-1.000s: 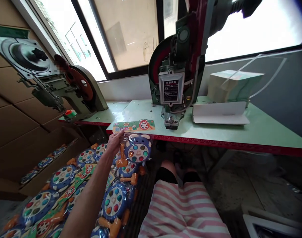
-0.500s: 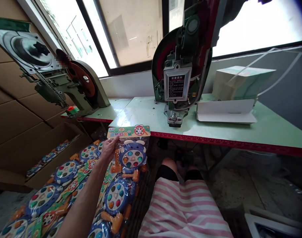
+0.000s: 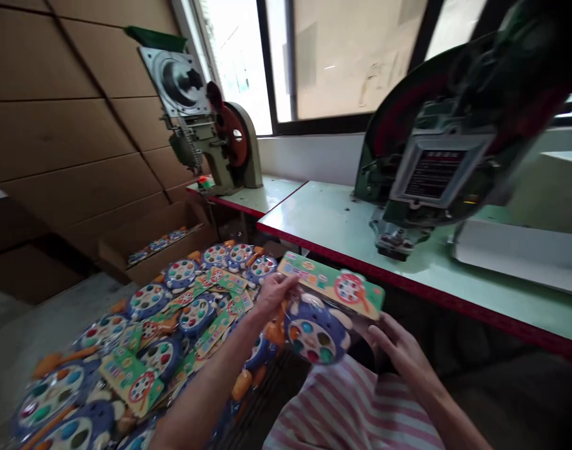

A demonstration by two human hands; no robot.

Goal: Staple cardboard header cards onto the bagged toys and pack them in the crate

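Observation:
A bagged blue toy with colored buttons hangs below its green header card, above my lap in the head view. My left hand pinches the card's left end. At the card's lower right corner is my right hand, its thumb and fingers closed around the edge. An orange hammer shows inside the bag, beside the toy. To the left lies a wide pile of similar bagged toys, with green cards among them.
A green press machine stands on the pale green table with its red edge. Further left is a second machine. An open carton holds more toys beside stacked cardboard boxes. A white box sits right.
The view has turned left. My left hand has brought the bagged toy off the pile to above my lap, and my right hand has come in and taken the card's right end.

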